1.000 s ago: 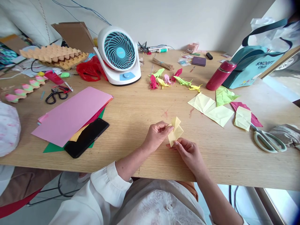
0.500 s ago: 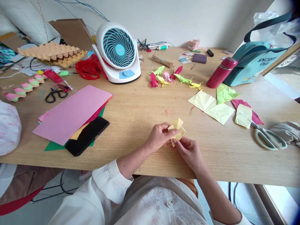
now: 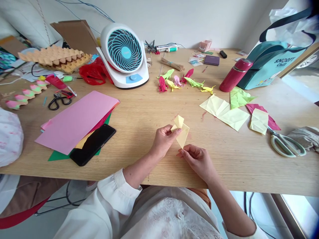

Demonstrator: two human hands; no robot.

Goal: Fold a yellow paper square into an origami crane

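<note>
A small pale yellow folded paper (image 3: 183,135) is held up just above the table, with a pointed flap at its top and a pointed lower tip. My left hand (image 3: 161,142) is closed on its left side, thumb flat across the front and fingers behind. My right hand (image 3: 199,162) is below and to the right, with thumb and forefinger pinched at the lower tip. The fingers behind the paper are partly hidden.
Right of my hands lie creased yellow sheets (image 3: 233,118) and scissors (image 3: 286,145). Folded paper figures (image 3: 194,83) sit farther back near a red bottle (image 3: 235,75). On the left are a phone (image 3: 93,144), pink paper (image 3: 79,119) and a fan (image 3: 124,53).
The folded paper has shifted up and left with my left hand and now shows a larger, flatter face. My right thumb has slid down to its lower tip.
</note>
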